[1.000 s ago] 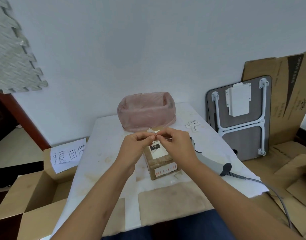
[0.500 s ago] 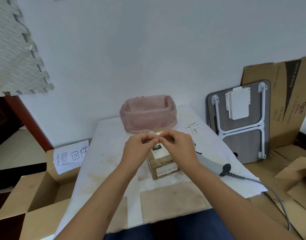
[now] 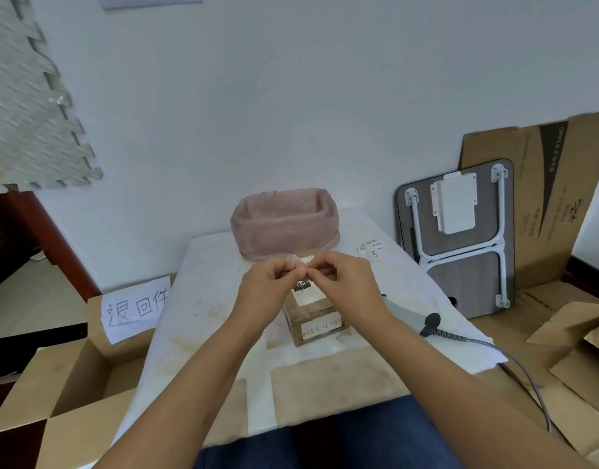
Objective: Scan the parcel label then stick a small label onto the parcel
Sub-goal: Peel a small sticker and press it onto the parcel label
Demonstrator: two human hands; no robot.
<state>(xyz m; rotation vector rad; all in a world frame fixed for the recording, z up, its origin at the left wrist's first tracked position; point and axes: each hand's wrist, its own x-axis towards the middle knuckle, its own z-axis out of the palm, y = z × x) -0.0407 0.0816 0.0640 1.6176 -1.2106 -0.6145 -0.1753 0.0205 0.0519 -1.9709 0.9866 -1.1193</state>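
Note:
A small brown cardboard parcel (image 3: 316, 319) stands on the white table (image 3: 203, 299), with a white printed label on its top and a white strip with red writing on its near side. Just above it, my left hand (image 3: 271, 282) and my right hand (image 3: 345, 282) meet fingertip to fingertip. Both pinch a small, thin label (image 3: 299, 260) between thumbs and forefingers. A grey scanner (image 3: 409, 313) with a coiled cable lies on the table right of the parcel, partly hidden by my right forearm.
A bin lined with a pink bag (image 3: 284, 225) stands at the table's far edge. Several small labels (image 3: 370, 248) lie at the far right. An open cardboard box (image 3: 71, 384) with a handwritten paper sign (image 3: 135, 309) sits left. A folded table (image 3: 457, 238) and flattened cartons (image 3: 545, 198) lean right.
Both hands stay pinched together on the small label above the parcel. The camera has tilted up a little, so the hands and table sit lower in view.

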